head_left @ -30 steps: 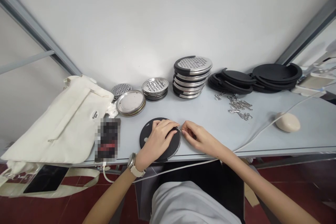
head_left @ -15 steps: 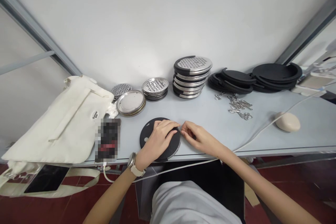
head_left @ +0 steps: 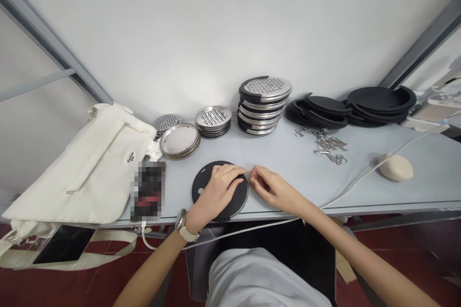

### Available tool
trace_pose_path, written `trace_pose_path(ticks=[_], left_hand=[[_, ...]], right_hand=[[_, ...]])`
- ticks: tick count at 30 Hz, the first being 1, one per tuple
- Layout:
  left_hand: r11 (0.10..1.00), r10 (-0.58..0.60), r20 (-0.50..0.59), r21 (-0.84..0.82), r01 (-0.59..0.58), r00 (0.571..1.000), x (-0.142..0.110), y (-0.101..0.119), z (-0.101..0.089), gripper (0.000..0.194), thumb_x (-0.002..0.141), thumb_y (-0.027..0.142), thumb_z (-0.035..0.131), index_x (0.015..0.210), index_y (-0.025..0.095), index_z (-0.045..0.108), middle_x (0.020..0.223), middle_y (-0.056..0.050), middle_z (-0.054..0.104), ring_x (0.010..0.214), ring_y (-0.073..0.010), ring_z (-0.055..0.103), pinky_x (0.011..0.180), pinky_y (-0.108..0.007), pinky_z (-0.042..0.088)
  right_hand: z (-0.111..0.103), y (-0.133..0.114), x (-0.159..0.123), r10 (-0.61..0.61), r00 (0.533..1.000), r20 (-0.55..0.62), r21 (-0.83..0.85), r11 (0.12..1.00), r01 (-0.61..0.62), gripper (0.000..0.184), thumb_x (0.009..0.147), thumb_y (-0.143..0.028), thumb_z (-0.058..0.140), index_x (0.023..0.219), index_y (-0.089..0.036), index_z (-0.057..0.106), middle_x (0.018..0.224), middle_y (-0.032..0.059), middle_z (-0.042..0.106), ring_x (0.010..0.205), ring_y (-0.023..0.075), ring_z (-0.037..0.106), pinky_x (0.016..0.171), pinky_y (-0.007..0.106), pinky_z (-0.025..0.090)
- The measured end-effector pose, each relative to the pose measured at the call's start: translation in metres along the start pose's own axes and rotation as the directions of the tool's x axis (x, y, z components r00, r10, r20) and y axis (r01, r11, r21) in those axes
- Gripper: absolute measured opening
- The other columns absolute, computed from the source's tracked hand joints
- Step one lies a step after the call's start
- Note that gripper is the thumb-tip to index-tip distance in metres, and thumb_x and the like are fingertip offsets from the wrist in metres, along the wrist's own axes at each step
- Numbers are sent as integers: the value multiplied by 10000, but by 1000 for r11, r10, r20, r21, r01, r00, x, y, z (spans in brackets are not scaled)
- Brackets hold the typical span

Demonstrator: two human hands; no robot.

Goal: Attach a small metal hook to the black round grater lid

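A round black disc [head_left: 236, 199] with a metal rim showing on its right side lies flat near the table's front edge. Across its top rests my left hand [head_left: 218, 189], thumb and fingers closed at the disc's right edge. My right hand [head_left: 272, 187] is just right of that edge, thumb and forefinger pinched together. Whatever is between those fingertips is too small to make out. Behind and to the right lies a loose group of small metal clasps [head_left: 328, 144].
At the back stand a tall stack of graters with black rims [head_left: 265, 88], smaller grater discs [head_left: 213, 117], plain metal discs [head_left: 179, 139] and black covers [head_left: 382, 100]. A cream bag [head_left: 79, 168] and a phone [head_left: 147, 192] lie left. A white cable [head_left: 345, 192] crosses beside a rounded cream object [head_left: 396, 168].
Both hands stay at the disc's right edge, with the right fingertips shifted only very slightly. Nothing else has visibly moved on the table.
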State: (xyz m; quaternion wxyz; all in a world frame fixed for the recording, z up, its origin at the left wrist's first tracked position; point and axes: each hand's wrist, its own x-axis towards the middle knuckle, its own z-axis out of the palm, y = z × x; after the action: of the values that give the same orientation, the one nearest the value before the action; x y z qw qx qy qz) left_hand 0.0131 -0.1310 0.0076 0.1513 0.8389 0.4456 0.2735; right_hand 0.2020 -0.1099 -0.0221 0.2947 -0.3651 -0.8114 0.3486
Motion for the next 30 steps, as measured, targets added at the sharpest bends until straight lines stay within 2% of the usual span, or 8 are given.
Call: trace_pose_path(ticks=[24, 30], left_hand=[[1000, 11, 9, -6, -11, 1000, -1, -1, 0, 267, 912, 160, 406, 1119, 227, 560, 1077, -24, 623, 1008, -160, 537, 892, -324, 357], [999, 2, 1, 53, -2, 1000, -1, 1, 0, 255, 909, 165, 412, 1111, 224, 557, 1074, -24, 617, 1009, -156, 536, 902, -326, 351]], right_hand=[[-1, 1, 0, 1, 1000, -16, -14, 1000, -2, 103, 908, -214, 390, 810, -199, 413, 701, -18, 454, 594, 120, 414, 583, 254, 363], [-1, 0, 1, -21, 1000, -15, -18, 1000, 20, 107, 915, -211, 382, 813, -201, 413, 707, -15, 461, 607, 124, 431, 604, 258, 374]])
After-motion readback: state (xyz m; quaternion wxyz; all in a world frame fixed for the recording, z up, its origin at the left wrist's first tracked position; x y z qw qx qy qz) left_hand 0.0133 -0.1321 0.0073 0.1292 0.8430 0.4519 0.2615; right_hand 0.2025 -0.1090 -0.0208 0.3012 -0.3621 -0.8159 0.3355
